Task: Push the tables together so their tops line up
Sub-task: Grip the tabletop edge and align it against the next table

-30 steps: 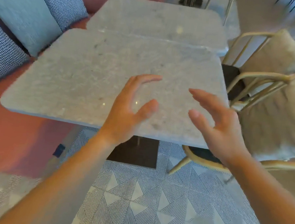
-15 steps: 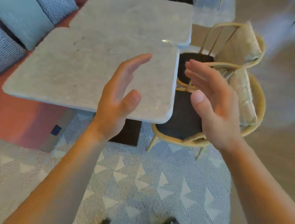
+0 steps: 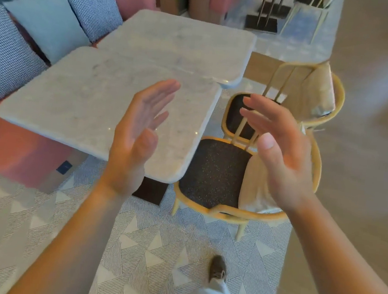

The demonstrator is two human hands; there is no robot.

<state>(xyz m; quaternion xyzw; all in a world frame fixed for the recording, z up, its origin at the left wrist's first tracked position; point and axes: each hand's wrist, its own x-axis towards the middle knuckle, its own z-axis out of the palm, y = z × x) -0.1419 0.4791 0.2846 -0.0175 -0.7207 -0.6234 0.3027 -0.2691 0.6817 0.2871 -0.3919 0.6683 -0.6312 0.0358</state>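
Head view gives us two grey marble tops beside the couch: the near table meets the far table (which juts further right). Our left hand and right hand hover, fingers straight, holding nothing. The left one hides part of the near table's front edge.

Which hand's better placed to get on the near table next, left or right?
Left, probably. The left hand hangs open over the front corner of the near table; the right hand, also open, is off the top, above the chair.
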